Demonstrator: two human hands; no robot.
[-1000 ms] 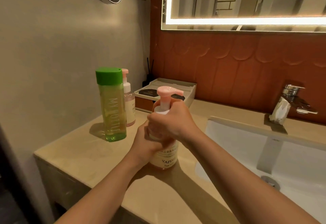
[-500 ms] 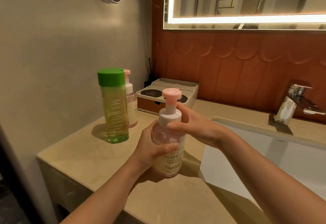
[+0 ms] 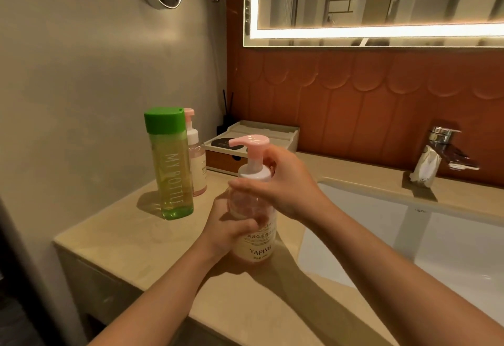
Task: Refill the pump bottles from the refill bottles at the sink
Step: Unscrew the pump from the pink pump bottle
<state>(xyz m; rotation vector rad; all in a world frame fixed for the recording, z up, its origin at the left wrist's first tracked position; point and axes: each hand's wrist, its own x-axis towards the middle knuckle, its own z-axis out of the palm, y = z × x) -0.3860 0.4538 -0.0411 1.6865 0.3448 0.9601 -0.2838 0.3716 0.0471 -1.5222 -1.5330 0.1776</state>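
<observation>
A clear pump bottle [image 3: 255,225] marked YAPING is held upright on the beige counter [image 3: 114,239], just beside the near corner of the white sink [image 3: 387,225]. The left hand [image 3: 226,232] is wrapped round the lower body, its fingers [image 3: 246,224] pressed against the front of the plastic. The right hand [image 3: 286,187] is laid loosely at the white collar [image 3: 253,172], fingers half spread across the shoulder rather than pinched on anything; how firmly the collar is gripped cannot be told. The bottle's long axis is seen to run straight up out of the lower grip, so that the collar and the pink pump head [image 3: 249,140] stand directly above the left hand and right against the right hand, which is the nearer to the cap. On that relation the coming twist is judged to turn: body steadied from below, collar unscrewed from above. The bottle appears almost empty, with only a pinkish tint through its walls and a pale label low on the front. Well beyond the grip, towards the wall, a tall green-capped refill bottle [image 3: 170,165] of yellow-green liquid is seen standing, with a second pump bottle [image 3: 197,165] touching or nearly touching it behind. A wrapped tap [image 3: 436,154] is visible far to the other side.
</observation>
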